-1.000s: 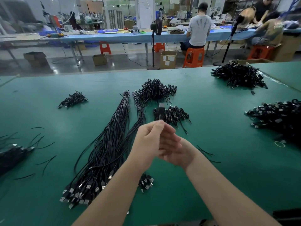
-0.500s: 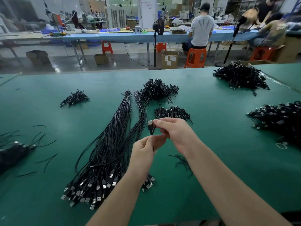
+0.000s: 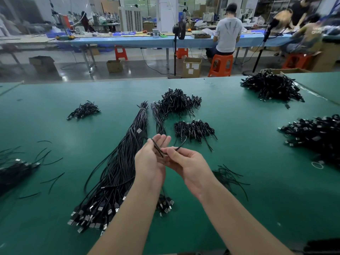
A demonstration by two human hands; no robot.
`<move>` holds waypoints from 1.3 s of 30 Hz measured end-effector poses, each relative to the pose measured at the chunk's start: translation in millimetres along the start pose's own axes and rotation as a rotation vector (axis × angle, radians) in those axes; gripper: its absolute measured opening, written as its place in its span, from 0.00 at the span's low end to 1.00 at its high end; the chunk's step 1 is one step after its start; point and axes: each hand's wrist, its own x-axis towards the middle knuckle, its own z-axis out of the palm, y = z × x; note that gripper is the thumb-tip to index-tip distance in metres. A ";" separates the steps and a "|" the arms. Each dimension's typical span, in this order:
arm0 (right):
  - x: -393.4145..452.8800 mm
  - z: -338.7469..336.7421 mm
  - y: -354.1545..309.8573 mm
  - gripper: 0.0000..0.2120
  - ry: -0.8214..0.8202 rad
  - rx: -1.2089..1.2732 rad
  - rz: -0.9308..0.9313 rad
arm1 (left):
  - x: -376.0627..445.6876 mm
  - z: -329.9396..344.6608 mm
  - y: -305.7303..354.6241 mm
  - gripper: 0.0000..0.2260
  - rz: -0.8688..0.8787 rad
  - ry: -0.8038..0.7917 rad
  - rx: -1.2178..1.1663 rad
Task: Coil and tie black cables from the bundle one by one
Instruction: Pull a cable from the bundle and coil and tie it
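Note:
A long bundle of straight black cables lies on the green table, its USB plugs fanned out near the front edge. Above it, both hands work one black cable. My left hand has its palm turned up and fingers straight, with the cable lying across the palm under the thumb. My right hand pinches the cable between thumb and forefinger; a short end arcs up from the pinch toward a pile of coiled cables.
More coiled piles sit behind, at far left, back right and right edge. Loose tie wires lie at right and left. A small plug cluster lies beneath my forearms. People work at benches beyond.
My hands have drawn apart and lowered slightly; the left palm has opened upward, and the cable now stretches across it to the right hand's pinch. The USB plug has swung up to the left.

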 end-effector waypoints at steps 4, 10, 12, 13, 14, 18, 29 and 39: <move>-0.5 -2.9 4.6 0.08 0.029 0.103 0.054 | -1.7 0.7 2.2 0.16 -0.011 -0.021 -0.003; -2.5 -1.9 14.4 0.04 0.137 0.138 0.153 | -2.5 -1.6 1.4 0.14 0.020 -0.023 -0.027; -2.3 -0.9 18.7 0.03 0.193 0.164 0.199 | -2.0 -2.4 0.5 0.13 0.050 -0.022 -0.009; -2.9 -0.9 20.8 0.02 0.211 0.179 0.224 | -1.1 -2.7 0.7 0.12 0.065 -0.022 -0.006; -4.4 -0.6 22.9 0.02 0.217 0.198 0.255 | 0.1 -3.0 1.5 0.12 0.083 -0.023 -0.010; -12.4 4.2 32.4 0.04 0.197 0.308 0.413 | 3.4 -3.5 4.6 0.11 0.146 -0.037 0.003; -6.3 -2.5 34.4 0.11 0.169 0.370 0.573 | -5.9 -9.5 4.0 0.13 0.132 -0.235 0.149; 18.2 -14.8 12.3 0.20 0.001 -0.033 0.482 | -21.2 -32.4 2.7 0.16 0.083 -0.505 0.370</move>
